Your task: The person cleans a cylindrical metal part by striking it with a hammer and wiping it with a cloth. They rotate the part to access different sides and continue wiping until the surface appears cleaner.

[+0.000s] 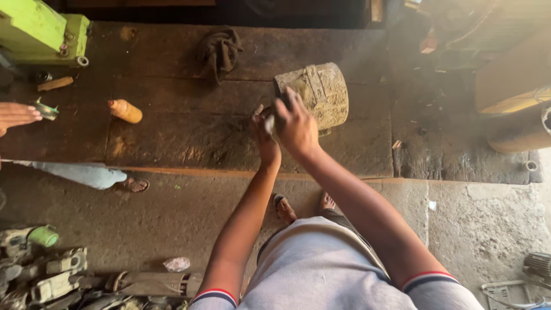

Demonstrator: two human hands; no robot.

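Observation:
A dusty grey metal cylinder (321, 92), a motor-like housing, lies on its side on the dark wooden bench (183, 138). My right hand (295, 123) is curled against its near end, fingers on the rim. Just left of it, my left hand (263, 132) pinches a small pale object that touches the right hand; what that object is cannot be made out. Both arms reach forward from my grey shirt.
Another person's hand (16, 115) at the left edge touches a small metal part (47, 109). An orange bottle (125, 111), a rope knot (221, 50) and a green machine (40, 31) are on the bench. Scrap parts (46, 275) lie on the floor.

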